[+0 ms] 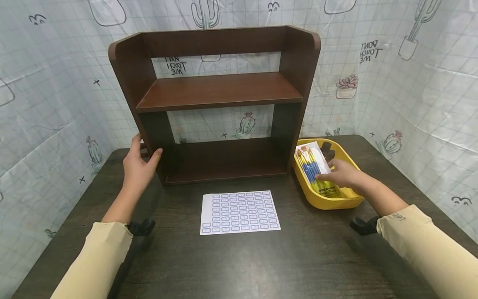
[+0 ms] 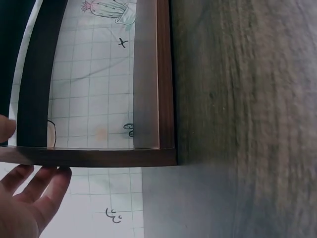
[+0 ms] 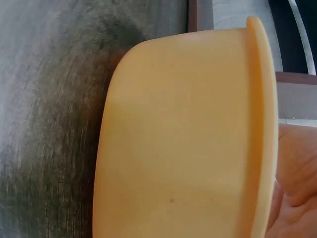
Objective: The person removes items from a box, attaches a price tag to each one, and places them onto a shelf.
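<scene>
At the side panel of a dark brown two-tier shelf [image 1: 220, 89], my left hand [image 1: 140, 166] grips with the thumb in front and the fingers on its outer side. The left wrist view has the hand's fingers [image 2: 37, 193] against the panel [image 2: 99, 157]. Over the yellow basket [image 1: 317, 201], my right hand [image 1: 341, 174] holds the edge of a clear pack of blue-handled paintbrushes [image 1: 310, 168], which leans in the basket; some fingertips are hidden. In the right wrist view the basket's wall [image 3: 173, 134] hides much of the hand [image 3: 297, 173].
A white sheet of small blue-outlined labels [image 1: 240, 211] lies on the dark table [image 1: 239, 265] in front of the shelf. A dark object [image 1: 328, 150] is in the basket behind the pack. Patterned white sheeting [image 1: 422, 104] surrounds the table's back and sides.
</scene>
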Motion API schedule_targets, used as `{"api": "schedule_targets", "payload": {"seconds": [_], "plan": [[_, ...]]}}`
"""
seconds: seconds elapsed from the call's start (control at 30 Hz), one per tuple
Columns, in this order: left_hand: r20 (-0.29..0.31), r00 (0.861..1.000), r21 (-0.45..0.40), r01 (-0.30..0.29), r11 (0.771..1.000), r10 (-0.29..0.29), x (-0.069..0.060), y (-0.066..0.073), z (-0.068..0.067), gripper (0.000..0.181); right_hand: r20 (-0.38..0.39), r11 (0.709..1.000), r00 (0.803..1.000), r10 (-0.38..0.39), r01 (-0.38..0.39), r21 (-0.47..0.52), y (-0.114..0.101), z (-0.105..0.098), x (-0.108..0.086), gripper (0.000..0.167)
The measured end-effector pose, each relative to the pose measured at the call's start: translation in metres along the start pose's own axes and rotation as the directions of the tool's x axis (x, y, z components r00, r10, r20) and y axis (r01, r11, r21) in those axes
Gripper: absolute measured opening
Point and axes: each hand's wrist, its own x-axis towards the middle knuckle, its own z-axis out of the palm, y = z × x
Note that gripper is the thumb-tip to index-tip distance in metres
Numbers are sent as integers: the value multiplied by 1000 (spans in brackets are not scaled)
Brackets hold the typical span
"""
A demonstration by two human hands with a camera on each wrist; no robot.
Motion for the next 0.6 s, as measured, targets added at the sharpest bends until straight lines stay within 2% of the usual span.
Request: {"api": "schedule_targets", "payload": {"seconds": [0.13, 0.27, 0.37, 0.6], "plan": [[-25, 1000, 8, 12, 1000, -12, 5, 1, 1, 58, 24, 1000, 1000, 15, -16, 20, 1, -2, 3, 56], [-65, 998, 29, 12, 1000, -10, 7, 1, 2, 53, 20, 999, 1000, 17, -18, 45, 3, -1, 4, 68], [-80, 997, 41, 15, 999, -11, 6, 0, 4, 52, 27, 996, 999, 20, -22, 82, 4, 1, 3, 70], [-91, 996, 47, 2, 999, 2, 6, -1, 5, 50, 5, 991, 1000, -9, 8, 131, 8, 5, 4, 62]]}}
